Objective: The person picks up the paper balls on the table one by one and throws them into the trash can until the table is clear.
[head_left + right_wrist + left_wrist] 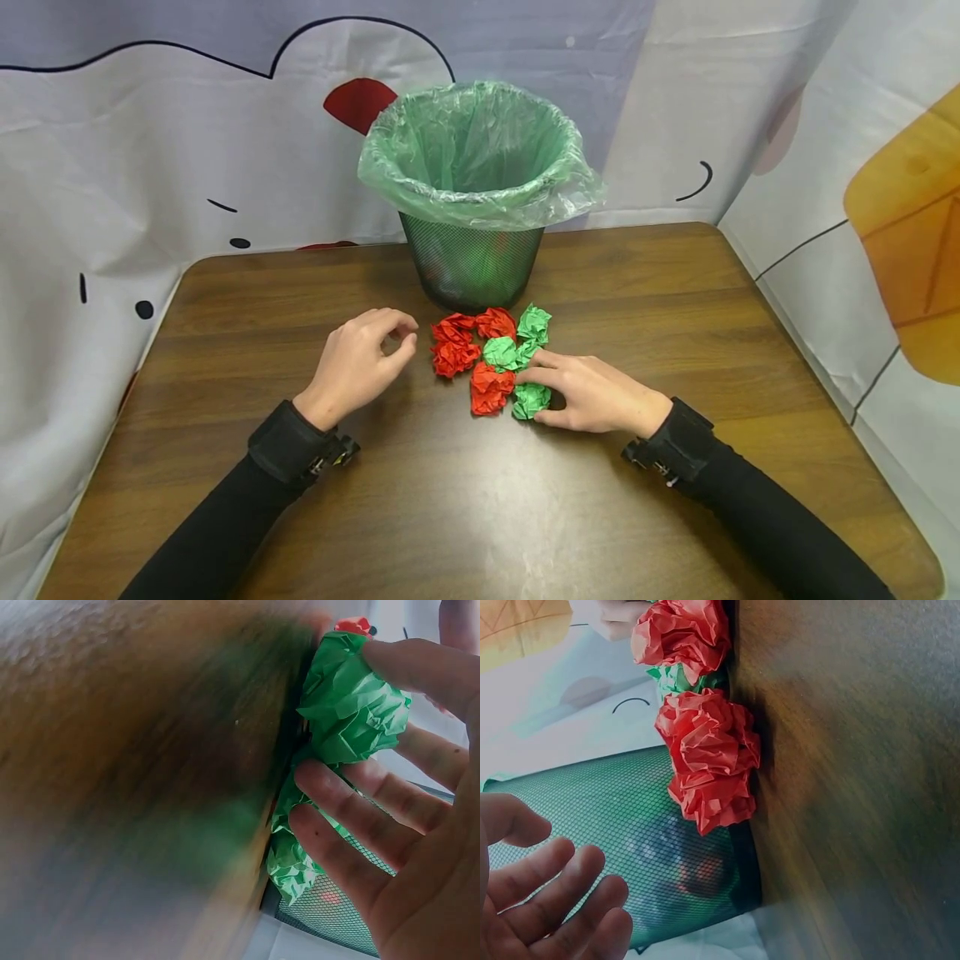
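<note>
Crumpled red paper balls [454, 358] and crumpled green paper balls [501, 353] lie in a cluster on the table. My right hand [592, 392] comes in from the right and holds the nearest green paper ball [352, 705] between thumb and fingers. Its other fingers spread over more green paper [292, 866] behind. A red paper ball [489, 390] sits just left of that hand. To the left of the cluster, my left hand [360, 358] hovers with fingers loosely bent and nothing in them. The left wrist view has red paper balls [709, 750] beyond its fingertips.
Behind the paper balls stands a dark mesh bin [480, 258] with a green plastic liner [480, 196] folded over its rim. Some coloured contents show through the mesh. A printed cloth [247, 167] hangs behind the brown wooden table [450, 517].
</note>
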The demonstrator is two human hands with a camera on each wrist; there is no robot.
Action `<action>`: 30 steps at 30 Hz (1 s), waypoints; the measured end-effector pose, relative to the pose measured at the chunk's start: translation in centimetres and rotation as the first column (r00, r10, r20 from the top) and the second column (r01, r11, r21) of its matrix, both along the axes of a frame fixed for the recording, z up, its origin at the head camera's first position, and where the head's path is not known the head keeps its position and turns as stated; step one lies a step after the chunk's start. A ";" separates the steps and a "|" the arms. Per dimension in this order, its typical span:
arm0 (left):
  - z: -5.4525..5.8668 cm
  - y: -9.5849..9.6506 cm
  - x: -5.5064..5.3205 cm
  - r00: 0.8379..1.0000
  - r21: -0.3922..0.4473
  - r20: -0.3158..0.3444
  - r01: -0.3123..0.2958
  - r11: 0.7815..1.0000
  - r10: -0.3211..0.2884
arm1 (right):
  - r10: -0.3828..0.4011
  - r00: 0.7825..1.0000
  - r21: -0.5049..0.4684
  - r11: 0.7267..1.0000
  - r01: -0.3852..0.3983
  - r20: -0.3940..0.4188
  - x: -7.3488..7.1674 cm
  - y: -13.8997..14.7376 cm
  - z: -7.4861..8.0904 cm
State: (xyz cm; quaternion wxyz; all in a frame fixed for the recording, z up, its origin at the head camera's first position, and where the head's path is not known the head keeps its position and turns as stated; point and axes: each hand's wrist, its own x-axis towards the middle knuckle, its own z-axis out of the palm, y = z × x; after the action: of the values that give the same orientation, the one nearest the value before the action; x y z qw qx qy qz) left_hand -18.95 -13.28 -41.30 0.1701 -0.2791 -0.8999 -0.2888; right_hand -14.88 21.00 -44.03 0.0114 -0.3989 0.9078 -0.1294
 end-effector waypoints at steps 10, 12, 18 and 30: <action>-0.1 0.1 0.0 1.000 -0.005 0.010 0.002 1.000 -0.001 | 0.005 0.999 -0.012 1.000 -0.005 -0.042 0.2 0.3 1.0; -0.2 0.1 0.0 1.000 -0.008 0.012 0.001 1.000 -0.001 | 0.004 0.998 -0.019 1.000 -0.006 -0.062 0.2 0.4 1.5; -0.3 0.0 0.0 1.000 -0.010 0.009 -0.004 1.000 0.004 | 0.012 0.993 -0.072 0.997 -0.020 -0.116 0.0 0.7 3.5; -0.4 -0.3 0.3 1.000 -0.014 0.015 -0.010 1.000 0.010 | 0.042 0.961 -0.149 0.985 -0.085 -0.273 -1.0 0.7 9.4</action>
State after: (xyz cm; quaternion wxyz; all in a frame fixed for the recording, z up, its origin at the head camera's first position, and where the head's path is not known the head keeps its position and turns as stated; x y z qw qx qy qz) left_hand -18.66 -13.54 -41.70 0.1629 -0.2734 -0.9045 -0.2839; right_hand -15.91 21.73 -34.60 -0.1396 -0.4414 0.8743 -0.1457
